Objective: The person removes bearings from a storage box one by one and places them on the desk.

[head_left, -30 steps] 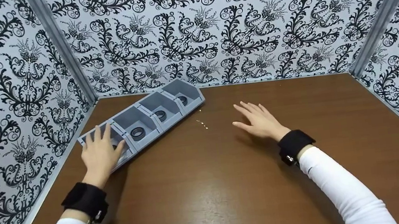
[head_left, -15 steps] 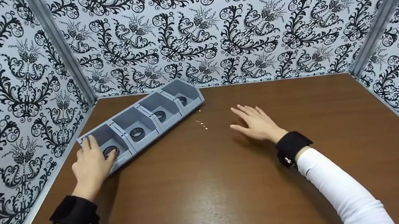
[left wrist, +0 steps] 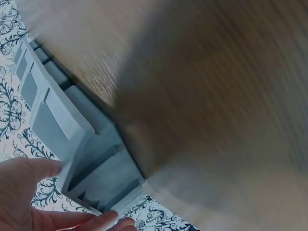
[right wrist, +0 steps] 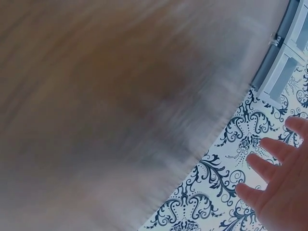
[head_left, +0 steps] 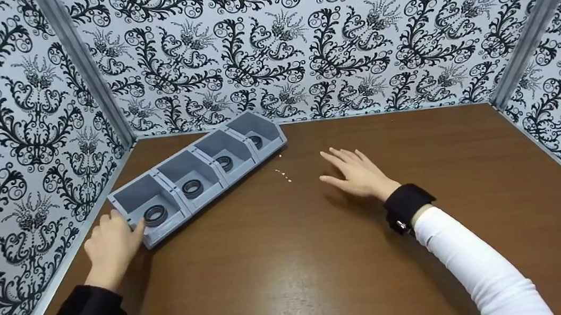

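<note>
A grey row of joined storage bins (head_left: 172, 231) lies slantwise on the table at the left in the head view. Each compartment holds a dark ring that looks like a bearing (head_left: 155, 215). My left hand (head_left: 110, 249) grips the near left end of the row, its thumb at the front rim and its fingers at the end wall. In the left wrist view, thumb and fingers of the left hand (left wrist: 21, 192) lie on either side of the end bin's edge (left wrist: 79, 139). My right hand (head_left: 360, 173) hovers over the table with spread fingers, holding nothing.
The brown table (head_left: 293, 263) has small light specks (head_left: 283, 175) near its middle, right of the bins. Patterned walls (head_left: 277, 45) with grey corner posts (head_left: 82, 69) enclose it at the back and sides.
My left hand has moved back and left from over the nearest compartment to the row's end, uncovering the bearing there. The right hand has shifted slightly left. The bins stay almost in place.
</note>
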Tool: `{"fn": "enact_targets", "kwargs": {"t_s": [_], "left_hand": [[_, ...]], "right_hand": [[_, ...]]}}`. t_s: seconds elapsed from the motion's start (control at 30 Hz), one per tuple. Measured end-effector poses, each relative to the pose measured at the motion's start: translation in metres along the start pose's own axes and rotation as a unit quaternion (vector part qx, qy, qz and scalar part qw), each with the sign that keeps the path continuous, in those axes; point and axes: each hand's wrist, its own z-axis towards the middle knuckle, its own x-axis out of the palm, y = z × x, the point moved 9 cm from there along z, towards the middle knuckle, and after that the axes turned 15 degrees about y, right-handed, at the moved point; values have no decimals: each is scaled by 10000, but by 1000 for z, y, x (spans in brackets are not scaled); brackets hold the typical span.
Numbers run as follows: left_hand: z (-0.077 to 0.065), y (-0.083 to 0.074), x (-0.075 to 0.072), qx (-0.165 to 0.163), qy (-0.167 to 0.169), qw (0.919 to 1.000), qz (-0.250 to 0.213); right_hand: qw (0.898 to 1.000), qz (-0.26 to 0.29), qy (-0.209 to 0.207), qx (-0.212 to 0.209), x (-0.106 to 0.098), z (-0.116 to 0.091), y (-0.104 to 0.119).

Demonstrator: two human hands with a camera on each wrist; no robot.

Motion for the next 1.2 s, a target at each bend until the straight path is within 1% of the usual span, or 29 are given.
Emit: {"fn": "enact_targets", "kwargs": {"t_s": [0.13,0.27,0.43,0.63,0.77,0.97,1.2], "left_hand": [[5,6,4,-105,360,9991,-176],[12,12,9,-297,822,9956,-352],[17,20,12,-464,1127,9912,-514],[24,26,15,-542,1321,9868,-770],[28,29,15,-577,1372,9851,-864],[33,31,16,-527,1378,9849,-911],[34,31,15,-461,1454,9830,-1020]], "right_hand": [[10000,-57,56,15,0,1,2],[9999,-74,89,19,2,3,4],[9998,-95,173,47,4,5,4],[9997,-110,203,87,2,5,4],[9996,-135,232,85,1,5,5],[9998,-82,176,56,-1,6,7],[9998,-78,167,81,0,6,5]]}}
